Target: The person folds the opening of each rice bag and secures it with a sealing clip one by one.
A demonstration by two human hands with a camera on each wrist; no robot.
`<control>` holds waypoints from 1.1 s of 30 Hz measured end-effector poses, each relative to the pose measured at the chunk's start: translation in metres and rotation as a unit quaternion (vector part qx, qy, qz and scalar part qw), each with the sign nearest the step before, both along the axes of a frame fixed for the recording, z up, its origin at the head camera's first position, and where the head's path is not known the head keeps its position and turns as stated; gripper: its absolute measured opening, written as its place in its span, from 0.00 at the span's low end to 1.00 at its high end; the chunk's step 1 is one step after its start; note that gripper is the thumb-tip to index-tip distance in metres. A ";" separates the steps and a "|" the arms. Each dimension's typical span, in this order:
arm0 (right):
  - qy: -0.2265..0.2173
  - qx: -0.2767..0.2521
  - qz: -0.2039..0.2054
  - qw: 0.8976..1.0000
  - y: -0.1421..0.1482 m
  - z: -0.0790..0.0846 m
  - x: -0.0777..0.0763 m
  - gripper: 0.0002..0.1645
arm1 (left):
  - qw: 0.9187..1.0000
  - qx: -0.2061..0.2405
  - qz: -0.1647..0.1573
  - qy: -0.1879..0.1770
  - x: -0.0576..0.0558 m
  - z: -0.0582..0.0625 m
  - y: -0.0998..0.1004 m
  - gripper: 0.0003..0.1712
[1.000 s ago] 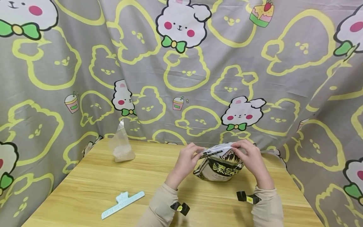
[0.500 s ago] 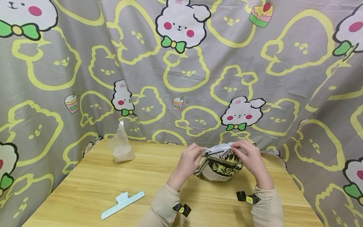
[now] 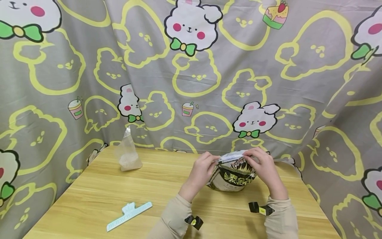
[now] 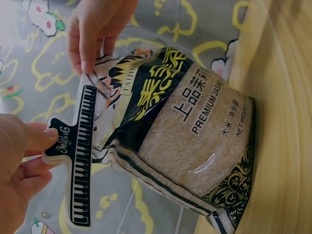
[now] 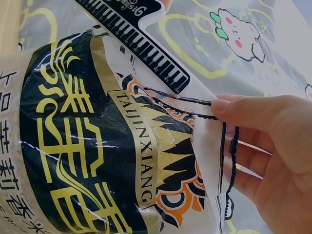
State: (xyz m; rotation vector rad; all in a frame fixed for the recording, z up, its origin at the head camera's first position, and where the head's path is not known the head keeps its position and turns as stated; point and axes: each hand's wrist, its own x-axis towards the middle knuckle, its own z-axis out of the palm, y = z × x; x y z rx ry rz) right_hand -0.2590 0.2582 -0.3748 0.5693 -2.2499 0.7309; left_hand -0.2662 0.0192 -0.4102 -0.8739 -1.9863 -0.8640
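Note:
A rice bag (image 3: pixel 234 177), printed black and gold with a clear window of grains, stands upright on the wooden table. My left hand (image 3: pixel 200 172) pinches the handle of a black-and-white piano-keyboard bag clip (image 4: pixel 84 156) between thumb and fingers. In the left wrist view the clip lies along the left part of the bag's top edge, its lower end sticking out beyond the bag. My right hand (image 5: pixel 270 151) grips the folded top edge of the bag, thumb in front and fingers behind. The keyboard clip (image 5: pixel 146 51) overlaps the bag's white top in the right wrist view.
On the table's front left lies a light blue bag clip (image 3: pixel 129 215). A clear plastic bag (image 3: pixel 129 161) with white contents stands at the back left. The table (image 3: pixel 167 176) backs onto a grey patterned curtain (image 3: pixel 155 66).
My left hand has moved a little to the right, bringing the keyboard clip along the top of the rice bag. My right hand keeps its grip and has hardly moved.

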 end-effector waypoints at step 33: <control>0.012 -0.001 -0.009 1.000 0.002 -0.001 -0.002 0.08 | 0.998 -0.040 0.032 -0.022 0.004 0.003 0.001 0.17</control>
